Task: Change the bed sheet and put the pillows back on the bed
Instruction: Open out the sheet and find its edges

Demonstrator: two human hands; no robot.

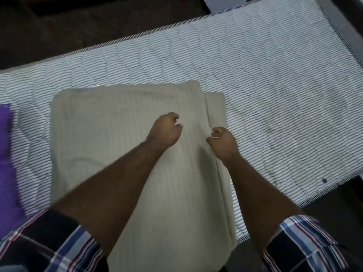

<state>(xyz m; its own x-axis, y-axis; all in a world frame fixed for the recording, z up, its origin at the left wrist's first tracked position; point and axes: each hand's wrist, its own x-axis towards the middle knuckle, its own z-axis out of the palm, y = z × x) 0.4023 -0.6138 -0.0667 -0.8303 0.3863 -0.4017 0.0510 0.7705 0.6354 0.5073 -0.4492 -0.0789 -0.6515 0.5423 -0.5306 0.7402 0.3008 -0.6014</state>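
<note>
A blurred purple cloth [5,154], perhaps ribbed, at left edge.

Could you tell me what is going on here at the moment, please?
A person is working at a bare striped mattress with a folded beige sheet lying on it. Both hands are over the sheet: the left hand with curled fingers, the right hand at its folded edge. The sheet is not yet spread. Something purple lies at the left.

Folded beige bed sheet [125,154], faintly striped, lies flat across the bare striped mattress [275,85], its near end overhanging the mattress's near edge; layered folds along its right side.
</note>
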